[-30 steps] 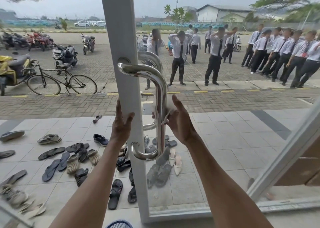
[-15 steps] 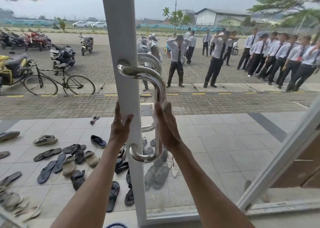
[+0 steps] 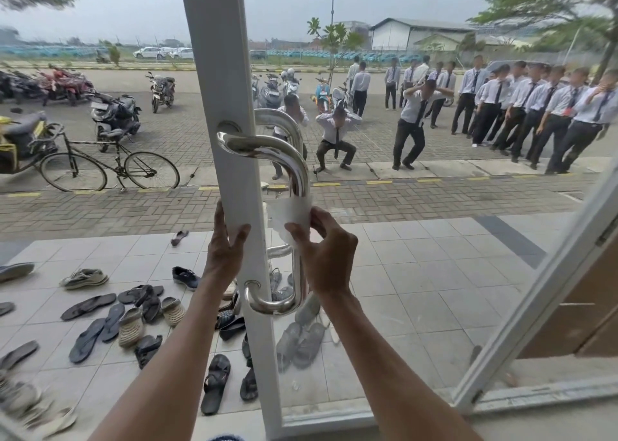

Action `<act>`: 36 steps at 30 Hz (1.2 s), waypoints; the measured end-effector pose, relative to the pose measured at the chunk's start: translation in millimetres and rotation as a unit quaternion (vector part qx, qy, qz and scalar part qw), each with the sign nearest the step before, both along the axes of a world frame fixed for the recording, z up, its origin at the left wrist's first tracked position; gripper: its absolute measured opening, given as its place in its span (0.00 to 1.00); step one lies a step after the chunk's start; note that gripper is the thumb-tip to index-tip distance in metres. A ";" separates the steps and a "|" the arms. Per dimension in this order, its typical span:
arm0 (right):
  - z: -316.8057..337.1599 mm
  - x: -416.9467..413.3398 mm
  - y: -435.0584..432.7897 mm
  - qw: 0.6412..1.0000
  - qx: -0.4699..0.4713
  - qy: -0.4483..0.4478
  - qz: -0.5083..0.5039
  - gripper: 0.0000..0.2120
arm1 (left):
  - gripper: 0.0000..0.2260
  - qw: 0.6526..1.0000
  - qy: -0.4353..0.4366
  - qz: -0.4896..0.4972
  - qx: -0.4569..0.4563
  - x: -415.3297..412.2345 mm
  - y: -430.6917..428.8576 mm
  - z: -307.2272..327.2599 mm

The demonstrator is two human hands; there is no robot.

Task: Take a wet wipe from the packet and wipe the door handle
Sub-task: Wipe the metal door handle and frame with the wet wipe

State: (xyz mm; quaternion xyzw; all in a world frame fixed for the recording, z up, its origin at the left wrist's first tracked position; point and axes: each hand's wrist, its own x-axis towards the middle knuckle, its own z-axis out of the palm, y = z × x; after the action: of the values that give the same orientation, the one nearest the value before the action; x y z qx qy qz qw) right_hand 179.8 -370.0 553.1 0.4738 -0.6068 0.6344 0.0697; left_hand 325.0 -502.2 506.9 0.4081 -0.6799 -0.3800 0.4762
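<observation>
The wipe (image 3: 290,214) is a thin white sheet wrapped round the straight part of the chrome handle (image 3: 294,173), roughly dead centre of the view, just under the handle's top bend. The right hand (image 3: 326,256) has it pinched – thumb on the near side, fingers (image 3: 317,218) curled over from 3 o'clock, so that hand is closed on the wipe and the bar together. Below the hand the bar runs down to its lower curve at about 6 o'clock, where it meets the white door frame (image 3: 230,139).

The left hand (image 3: 223,250) is at 9 o'clock of the wipe, flat-ish against the frame with the fingers wrapped round its edge – gripping the frame, not the wipe. Both bare forearms come up from the bottom corners.

A second handle (image 3: 284,123) sits on the far side of the glass, behind the near one.

Outside on the tiles, from 7 to 9 o'clock, there's a scatter of sandals (image 3: 110,320) and shoes, with a few more pairs right under the handle. A bicycle (image 3: 110,169) stands at 10 o'clock with parked motorbikes (image 3: 115,116) behind it. From 12 to 2 o'clock a group of people (image 3: 521,112) in white shirts and dark ties stands on the paving, a couple of them crouched.
</observation>
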 end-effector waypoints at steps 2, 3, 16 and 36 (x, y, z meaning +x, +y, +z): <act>-2.2 6.9 -5.1 1.000 -0.003 0.009 -0.026 0.16 | 0.34 1.000 -0.001 0.003 0.002 -0.3 -0.5 -0.5; -11.3 9.8 -4.8 0.999 0.016 0.012 -0.031 0.16 | 0.34 1.000 -0.002 0.005 0.002 -0.5 -0.9 -1.3; 20.7 18.1 -7.9 0.989 0.078 0.042 -0.114 0.17 | 0.34 1.000 -0.017 -0.003 0.006 2.4 -0.2 1.5; 97.6 9.4 -15.1 0.994 0.022 0.101 0.028 0.17 | 0.33 1.000 -0.010 0.000 0.008 -0.7 1.1 1.0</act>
State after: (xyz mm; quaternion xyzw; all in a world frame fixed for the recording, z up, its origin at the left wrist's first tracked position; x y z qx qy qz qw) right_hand 189.3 -385.2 650.7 0.5535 -0.5973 0.5714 0.1021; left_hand 324.3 -501.1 507.9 0.4154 -0.6816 -0.3813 0.4664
